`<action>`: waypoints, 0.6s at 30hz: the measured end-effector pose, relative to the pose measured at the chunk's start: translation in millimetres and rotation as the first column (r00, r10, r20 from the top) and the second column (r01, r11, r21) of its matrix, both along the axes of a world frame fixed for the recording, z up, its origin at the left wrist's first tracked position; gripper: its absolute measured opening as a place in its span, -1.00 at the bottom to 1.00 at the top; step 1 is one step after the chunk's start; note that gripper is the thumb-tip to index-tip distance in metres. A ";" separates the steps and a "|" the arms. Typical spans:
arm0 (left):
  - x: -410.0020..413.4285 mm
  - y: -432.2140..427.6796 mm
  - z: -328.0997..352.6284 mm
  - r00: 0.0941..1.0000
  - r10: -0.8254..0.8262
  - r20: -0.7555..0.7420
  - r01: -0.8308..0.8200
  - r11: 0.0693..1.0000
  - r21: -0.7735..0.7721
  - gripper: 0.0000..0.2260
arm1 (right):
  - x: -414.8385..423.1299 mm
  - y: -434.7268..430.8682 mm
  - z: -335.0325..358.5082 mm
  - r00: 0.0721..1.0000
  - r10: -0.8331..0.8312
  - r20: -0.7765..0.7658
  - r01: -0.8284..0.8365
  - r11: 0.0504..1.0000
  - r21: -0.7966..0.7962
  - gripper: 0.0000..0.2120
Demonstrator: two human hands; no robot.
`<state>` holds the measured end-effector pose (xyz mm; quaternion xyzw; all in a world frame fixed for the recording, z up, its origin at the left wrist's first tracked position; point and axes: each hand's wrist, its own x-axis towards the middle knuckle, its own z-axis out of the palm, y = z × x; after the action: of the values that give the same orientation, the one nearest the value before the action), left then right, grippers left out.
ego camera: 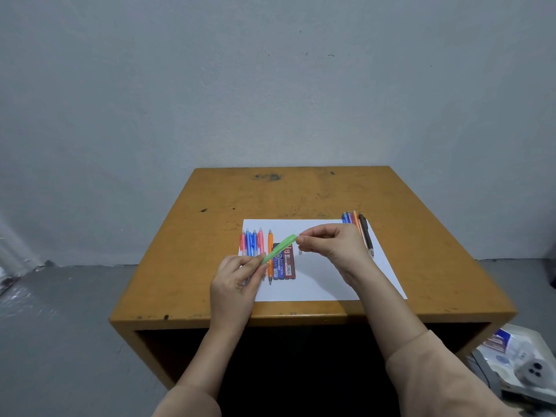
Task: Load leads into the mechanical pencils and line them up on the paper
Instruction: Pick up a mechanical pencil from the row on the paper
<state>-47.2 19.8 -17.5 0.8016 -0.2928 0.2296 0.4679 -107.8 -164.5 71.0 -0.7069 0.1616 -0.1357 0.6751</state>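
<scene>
The green mechanical pencil (279, 248) is held in the air, tilted, just above the paper (319, 284). The left hand (234, 284) grips its lower end, with the fingers (255, 266) curled round the barrel. The right hand (331, 245) has its fingers (302, 239) pinched together at the pencil's upper end. Whether they hold a lead, a cap or only the barrel end is too small to tell.

This looks like the loading step, with work going on at the open top of the barrel. It will go best if the left grip keeps the barrel still and tilted, top end up, so a lead slides in rather than falls out. The right fingers should feed a lead straight along the barrel, because a thin lead is likely to snap under any sideways push.

Directly below the pencil, between the two hands, lie a blue lead case (278, 267) and a red lead case (289, 263), flat on the paper. Just beyond the left fingers is the row of loaded-looking pencils (251, 243), with an orange pencil (270, 254) at its right edge. The green one probably belongs beside that, parallel to it. Beyond the right hand, a loose bunch of pencils (356, 224) lies at the paper's far corner on the desk (301, 191).
</scene>
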 end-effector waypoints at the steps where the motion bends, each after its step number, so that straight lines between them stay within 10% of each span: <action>1: -0.2 -0.1 0.3 1.000 0.005 -0.001 -0.005 1.000 0.003 -0.69 | -0.1 1.0 -0.5 1.000 -0.007 0.008 0.007 1.000 0.011 -0.94; 18: -0.8 0.2 0.5 1.000 0.005 0.014 -0.005 1.000 0.000 -0.72 | -0.7 2.4 -2.0 0.999 -0.016 0.051 -0.007 0.907 0.420 -0.94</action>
<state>-48.0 20.1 -16.9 0.8007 -0.2939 0.2365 0.4654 -108.5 -162.1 69.0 -0.5408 0.1704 -0.1182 0.8152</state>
